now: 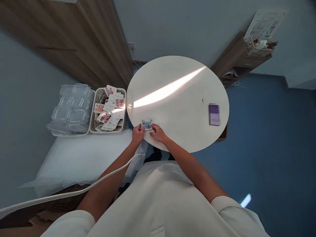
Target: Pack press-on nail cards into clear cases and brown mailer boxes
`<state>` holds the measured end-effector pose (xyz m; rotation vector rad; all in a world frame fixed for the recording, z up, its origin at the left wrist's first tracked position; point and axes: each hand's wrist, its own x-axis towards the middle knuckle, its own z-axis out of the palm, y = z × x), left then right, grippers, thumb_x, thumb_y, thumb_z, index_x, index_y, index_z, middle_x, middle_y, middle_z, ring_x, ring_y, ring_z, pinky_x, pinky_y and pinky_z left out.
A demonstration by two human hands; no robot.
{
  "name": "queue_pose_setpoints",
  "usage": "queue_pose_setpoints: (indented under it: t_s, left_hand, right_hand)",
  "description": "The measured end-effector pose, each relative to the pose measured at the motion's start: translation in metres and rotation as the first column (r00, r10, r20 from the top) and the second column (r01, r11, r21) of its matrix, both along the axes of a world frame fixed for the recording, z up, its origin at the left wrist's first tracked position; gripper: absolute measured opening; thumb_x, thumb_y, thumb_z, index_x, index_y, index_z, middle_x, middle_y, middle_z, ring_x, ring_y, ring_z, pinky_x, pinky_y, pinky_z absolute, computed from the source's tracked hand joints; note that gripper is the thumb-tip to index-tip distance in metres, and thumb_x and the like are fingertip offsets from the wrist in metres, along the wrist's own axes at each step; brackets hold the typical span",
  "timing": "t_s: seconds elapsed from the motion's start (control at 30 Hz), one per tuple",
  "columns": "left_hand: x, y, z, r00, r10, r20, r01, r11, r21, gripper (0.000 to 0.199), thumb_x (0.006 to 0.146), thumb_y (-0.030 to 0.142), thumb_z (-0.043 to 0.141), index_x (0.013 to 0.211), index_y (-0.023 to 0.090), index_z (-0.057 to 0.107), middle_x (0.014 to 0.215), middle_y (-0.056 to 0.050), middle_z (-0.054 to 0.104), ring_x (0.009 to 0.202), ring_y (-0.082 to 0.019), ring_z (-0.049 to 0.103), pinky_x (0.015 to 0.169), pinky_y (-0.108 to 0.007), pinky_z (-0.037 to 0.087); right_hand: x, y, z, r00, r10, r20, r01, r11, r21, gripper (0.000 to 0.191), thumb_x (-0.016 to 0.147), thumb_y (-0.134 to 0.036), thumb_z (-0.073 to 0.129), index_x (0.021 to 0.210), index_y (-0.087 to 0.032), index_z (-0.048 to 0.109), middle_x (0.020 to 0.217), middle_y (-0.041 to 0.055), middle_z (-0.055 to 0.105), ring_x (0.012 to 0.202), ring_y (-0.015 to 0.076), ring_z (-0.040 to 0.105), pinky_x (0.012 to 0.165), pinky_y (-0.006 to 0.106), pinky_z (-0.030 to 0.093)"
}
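A small clear plastic case (147, 124) with rows of blue-grey pieces, which look like press-on nails, is at the near left edge of the round white table (182, 121). Gripping its left side is my left hand (138, 134), thumb at the front corner and fingers along the edge. On the opposite side, my right hand (158, 133) has its fingers closed on the case's right edge, with the thumb lower down. The undersides of the fingers are hidden, and the pieces are too small to make out in detail.
Left of the table, a white basket (92, 123) holds many printed nail cards (109, 106). Beside it are stacked clear plastic boxes (71, 107). A purple pack (214, 114) lies at the table's right. A white cable (81, 191) crosses my left forearm.
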<state>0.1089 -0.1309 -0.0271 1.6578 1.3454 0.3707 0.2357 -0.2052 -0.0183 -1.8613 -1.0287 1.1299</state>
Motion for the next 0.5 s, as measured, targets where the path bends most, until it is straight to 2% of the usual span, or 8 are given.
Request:
queue_pose_setpoints:
  t_s: [0.1, 0.2, 0.27, 0.37, 0.5]
  left_hand:
    - [0.016, -0.01, 0.012, 0.998, 0.017, 0.059, -0.014, 0.999, -0.052, 0.04, 0.08, 0.031, 0.044, 0.116, 0.014, 0.051, 0.12, -0.01, 0.048, 0.103, -0.019, 0.051, 0.09, -0.03, 0.038]
    - [0.041, -0.025, 0.023, 0.985, -0.119, 0.124, 0.129, 0.989, -0.069, 0.039, 0.08, 0.03, 0.043, 0.115, 0.016, 0.053, 0.117, -0.008, 0.051, 0.105, -0.019, 0.05, 0.092, -0.031, 0.037]
    - [0.059, -0.037, 0.027, 0.957, -0.245, 0.158, 0.26, 0.962, -0.082, 0.038, 0.08, 0.031, 0.042, 0.114, 0.018, 0.055, 0.113, -0.007, 0.053, 0.105, -0.018, 0.05, 0.092, -0.03, 0.037]
    - [0.086, -0.056, 0.024, 0.894, -0.41, 0.18, 0.431, 0.897, -0.101, 0.037, 0.08, 0.03, 0.042, 0.112, 0.019, 0.057, 0.109, -0.005, 0.055, 0.101, -0.017, 0.053, 0.09, -0.029, 0.039]
    - [0.114, -0.078, 0.011, 0.848, -0.507, 0.155, 0.524, 0.846, -0.098, 0.04, 0.077, 0.025, 0.045, 0.115, 0.02, 0.054, 0.109, -0.006, 0.054, 0.093, -0.015, 0.056, 0.085, -0.027, 0.043]
  right_hand:
    - [0.019, -0.021, 0.008, 0.998, -0.056, 0.009, 0.055, 0.998, 0.041, 0.052, 0.071, -0.017, 0.052, 0.122, -0.017, 0.047, 0.129, 0.0093, 0.042, 0.107, 0.0174, 0.05, 0.089, 0.03, 0.043]
    - [0.049, -0.054, 0.018, 0.994, -0.109, 0.034, 0.106, 0.992, 0.062, 0.047, 0.073, -0.017, 0.048, 0.12, -0.018, 0.049, 0.128, 0.0088, 0.044, 0.103, 0.0154, 0.053, 0.089, 0.028, 0.044]
    - [0.071, -0.081, 0.023, 0.988, -0.141, 0.07, 0.137, 0.989, 0.056, 0.044, 0.075, -0.016, 0.046, 0.118, -0.019, 0.051, 0.126, 0.0078, 0.046, 0.1, 0.0141, 0.055, 0.088, 0.028, 0.044]
    - [0.101, -0.117, 0.023, 0.979, -0.161, 0.124, 0.157, 0.987, 0.041, 0.042, 0.075, -0.013, 0.044, 0.116, -0.017, 0.053, 0.125, 0.009, 0.048, 0.096, 0.0132, 0.056, 0.086, 0.028, 0.046]
    - [0.128, -0.147, 0.017, 0.971, -0.126, 0.203, 0.131, 0.991, -0.012, 0.043, 0.075, -0.012, 0.042, 0.117, -0.019, 0.052, 0.125, 0.0078, 0.048, 0.095, 0.0133, 0.058, 0.085, 0.029, 0.047]
